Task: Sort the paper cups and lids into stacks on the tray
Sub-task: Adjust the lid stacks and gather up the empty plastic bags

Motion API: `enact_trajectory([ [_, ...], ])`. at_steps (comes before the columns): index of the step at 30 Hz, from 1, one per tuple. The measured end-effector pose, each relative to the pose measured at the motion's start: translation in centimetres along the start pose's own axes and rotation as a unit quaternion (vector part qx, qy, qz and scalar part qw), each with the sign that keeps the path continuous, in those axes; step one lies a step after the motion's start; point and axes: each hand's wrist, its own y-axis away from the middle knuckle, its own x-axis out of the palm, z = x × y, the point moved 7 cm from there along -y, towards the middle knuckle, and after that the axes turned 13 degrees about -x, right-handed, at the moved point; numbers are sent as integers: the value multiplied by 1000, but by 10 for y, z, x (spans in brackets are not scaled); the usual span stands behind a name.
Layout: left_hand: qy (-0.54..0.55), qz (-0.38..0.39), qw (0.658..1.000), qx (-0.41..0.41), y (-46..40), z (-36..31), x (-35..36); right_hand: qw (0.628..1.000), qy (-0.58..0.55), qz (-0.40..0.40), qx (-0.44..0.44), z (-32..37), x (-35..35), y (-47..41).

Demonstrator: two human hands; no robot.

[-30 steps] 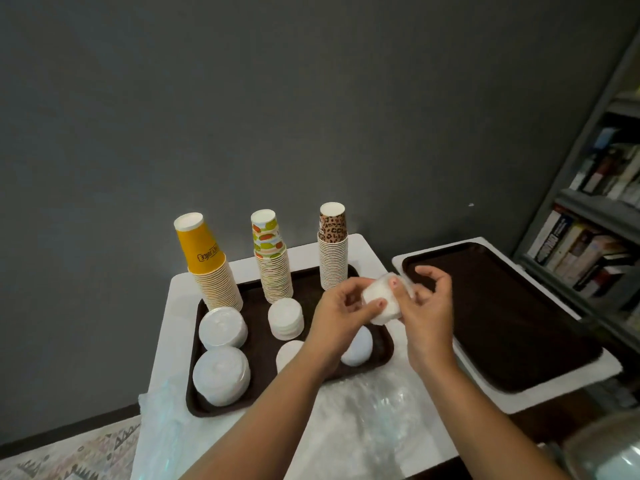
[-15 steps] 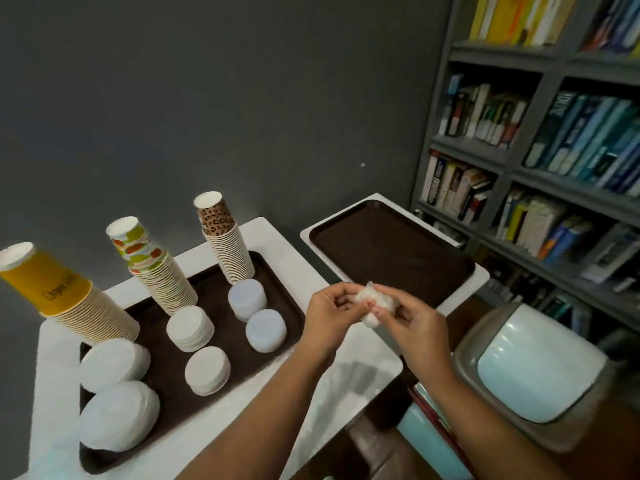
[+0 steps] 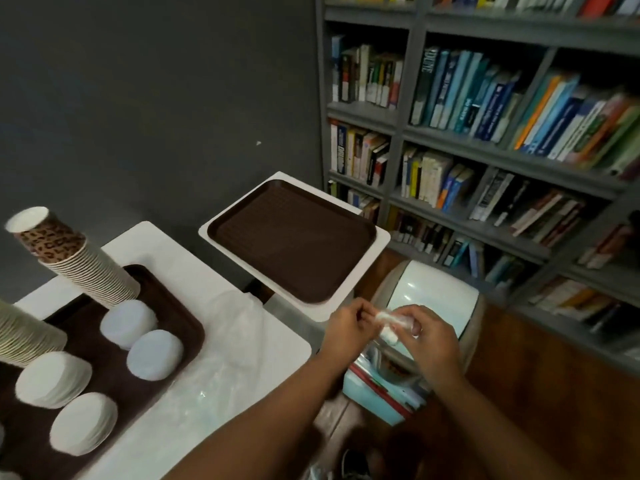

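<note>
Fingers of both the left hand [image 3: 349, 329] and right hand [image 3: 427, 336] pinch a crumpled clear wrapper [image 3: 389, 322] over the swing-top bin [image 3: 429, 303], apparently a clean-up step, while lid stacks [image 3: 156, 355] sit sorted on the tray [image 3: 187, 327]; next likely calls for dropping it.

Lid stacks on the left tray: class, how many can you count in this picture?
4: two bluish stacks, one below the leopard-print cups and one just nearer; two white stacks, one further left and one nearest. Others may lie beyond the picture's left edge.
</note>
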Motion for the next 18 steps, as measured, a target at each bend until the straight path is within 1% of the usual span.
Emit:
enact_trajectory([
  [3,-54,18,998,-4,-9,-1,35,1000,10,-1,16,-27,-10,6],
  [7,-128,17,992,-4,-19,0,65,997,73,28,-16,-49,-8,9],
  [10,-151,33,988,-23,-24,5,79,995,92,40,-25,-62,-1,7],
  [12,-160,58,984,-48,-26,11,87,993,96,67,-19,-70,5,7],
  [15,-176,96,978,-63,-27,17,97,986,119,114,-4,-85,14,5],
  [18,-194,127,971,-66,-26,20,104,969,121,208,51,-96,27,7],
])
